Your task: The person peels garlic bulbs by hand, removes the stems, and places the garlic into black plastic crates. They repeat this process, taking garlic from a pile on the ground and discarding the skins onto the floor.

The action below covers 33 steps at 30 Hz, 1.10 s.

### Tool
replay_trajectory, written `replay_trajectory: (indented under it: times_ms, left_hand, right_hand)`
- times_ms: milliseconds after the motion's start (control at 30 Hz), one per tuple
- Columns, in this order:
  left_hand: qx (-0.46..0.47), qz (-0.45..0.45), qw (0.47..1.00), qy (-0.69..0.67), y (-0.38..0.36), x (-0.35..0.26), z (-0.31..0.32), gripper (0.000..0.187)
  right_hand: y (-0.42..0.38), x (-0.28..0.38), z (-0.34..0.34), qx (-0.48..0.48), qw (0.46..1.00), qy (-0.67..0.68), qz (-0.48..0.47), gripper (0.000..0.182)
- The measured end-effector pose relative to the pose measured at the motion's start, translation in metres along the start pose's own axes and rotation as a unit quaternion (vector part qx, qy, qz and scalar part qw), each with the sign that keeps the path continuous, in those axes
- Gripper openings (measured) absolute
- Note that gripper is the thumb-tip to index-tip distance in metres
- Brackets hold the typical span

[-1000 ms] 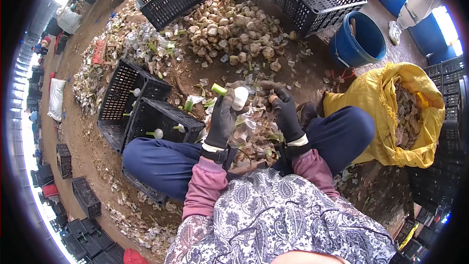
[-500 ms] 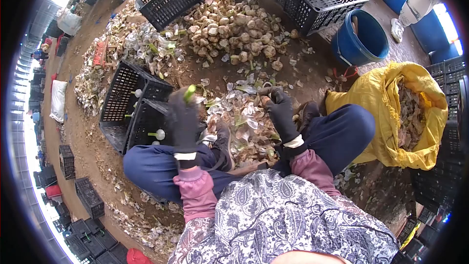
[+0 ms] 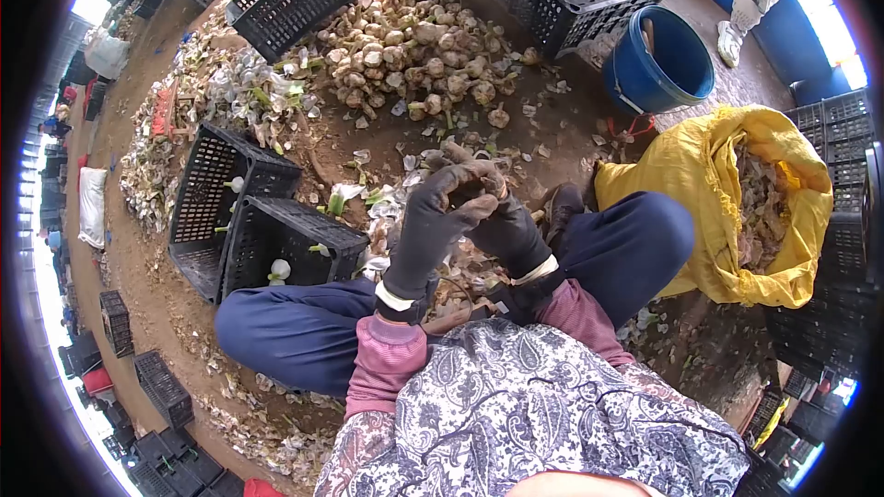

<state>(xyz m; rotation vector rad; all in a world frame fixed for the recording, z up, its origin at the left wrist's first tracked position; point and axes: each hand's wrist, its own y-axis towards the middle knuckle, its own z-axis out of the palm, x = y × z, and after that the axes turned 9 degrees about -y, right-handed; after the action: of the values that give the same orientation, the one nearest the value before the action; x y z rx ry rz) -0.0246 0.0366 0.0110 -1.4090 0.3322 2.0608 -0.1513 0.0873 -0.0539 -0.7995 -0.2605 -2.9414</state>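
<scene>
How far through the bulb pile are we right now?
A few peeled white bulbs lie in the black crate, and peelings fill the yellow sack. Left hand and right hand meet over a bulb I can't see clearly. A large unpeeled pile remains.

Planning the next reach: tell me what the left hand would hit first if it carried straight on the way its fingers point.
The left hand points up and right, already meeting the right hand. Past that, probably the peel scraps, then the bulb pile; depth unclear.

Both gloved hands, left hand (image 3: pixel 433 221) and right hand (image 3: pixel 497 216), meet, fingers curled.
</scene>
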Motion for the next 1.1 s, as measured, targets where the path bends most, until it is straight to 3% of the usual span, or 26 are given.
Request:
replay_trajectory:
  times_ms: [67,167,267,367,467,567,767,967,1100]
  left_hand:
    - [0.002,0.006,0.995,-0.096,0.003,0.01,0.004,0.036]
    - [0.005,0.014,0.994,-0.11,0.005,0.015,0.002,0.031]
    - [0.033,0.105,0.994,-0.011,0.011,0.016,-0.003,0.027]
    - [0.003,0.17,0.968,0.187,0.008,0.0,0.008,0.025]
    - [0.007,0.195,0.958,0.212,0.01,0.002,0.008,0.023]
    - [0.008,0.239,0.928,0.285,0.013,0.005,0.004,0.021]
    - [0.029,0.293,0.895,0.335,0.016,-0.004,0.011,0.02]
    - [0.022,0.278,0.908,0.313,0.014,0.001,0.01,0.023]
    - [-0.014,0.2,0.964,0.175,0.012,0.006,0.008,0.017]
  right_hand:
    - [0.001,0.003,0.008,-0.007,1.0,0.017,-0.001,0.094]
    - [0.003,0.001,0.004,0.008,1.0,0.016,-0.003,0.096]
    - [0.001,0.001,0.009,-0.01,0.999,0.047,0.01,0.096]
    - [-0.003,0.002,0.013,-0.04,0.998,0.055,0.015,0.092]
    - [-0.009,-0.007,0.003,0.016,0.99,0.14,0.011,0.083]
    - [-0.015,-0.009,0.003,-0.047,0.986,0.155,0.048,0.077]
    - [-0.019,-0.012,-0.006,-0.048,0.981,0.181,0.049,0.07]
    - [-0.023,-0.013,-0.008,-0.045,0.987,0.146,0.05,0.071]
    - [-0.022,-0.016,-0.011,0.018,0.993,0.109,0.051,0.077]
